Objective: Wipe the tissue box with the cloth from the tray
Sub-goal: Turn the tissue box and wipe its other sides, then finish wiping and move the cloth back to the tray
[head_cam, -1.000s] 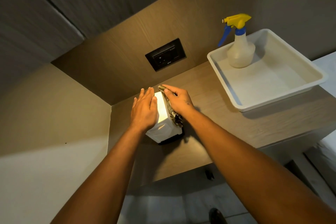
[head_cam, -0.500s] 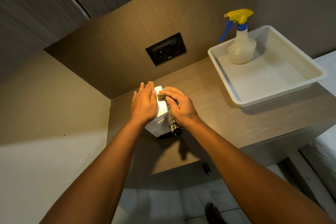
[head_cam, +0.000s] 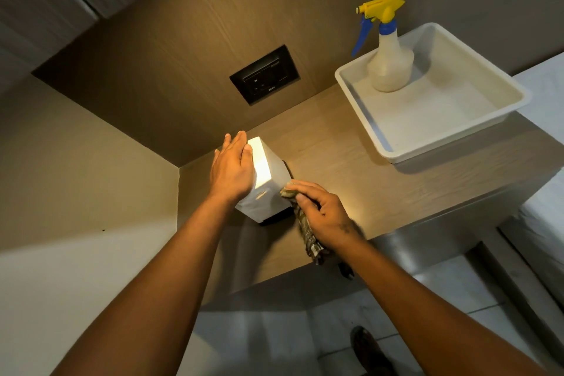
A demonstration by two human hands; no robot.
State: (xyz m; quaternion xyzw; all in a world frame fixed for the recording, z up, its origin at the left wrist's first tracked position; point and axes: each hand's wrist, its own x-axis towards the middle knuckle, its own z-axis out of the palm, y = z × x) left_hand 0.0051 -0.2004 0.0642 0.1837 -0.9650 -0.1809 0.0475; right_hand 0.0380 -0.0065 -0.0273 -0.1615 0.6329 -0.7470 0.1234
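Observation:
A white tissue box (head_cam: 266,174) stands on the wooden counter near the left corner, lit brightly on top. My left hand (head_cam: 233,168) lies flat on the box's top and left side, fingers straight. My right hand (head_cam: 323,213) is closed around a dark patterned cloth (head_cam: 306,230) and presses it against the near right corner of the box. The cloth's loose end hangs down below my wrist. The white tray (head_cam: 372,113) sits at the right end of the counter.
A spray bottle (head_cam: 389,61) with a yellow and blue trigger stands in the tray's far corner. A black wall socket (head_cam: 264,74) is set in the wooden back panel. The counter's front edge (head_cam: 274,276) runs just below my hands, with floor tiles beneath.
My right hand with the cloth has slid from the far top edge of the box down its right side to the near corner. My left hand has stayed on the box.

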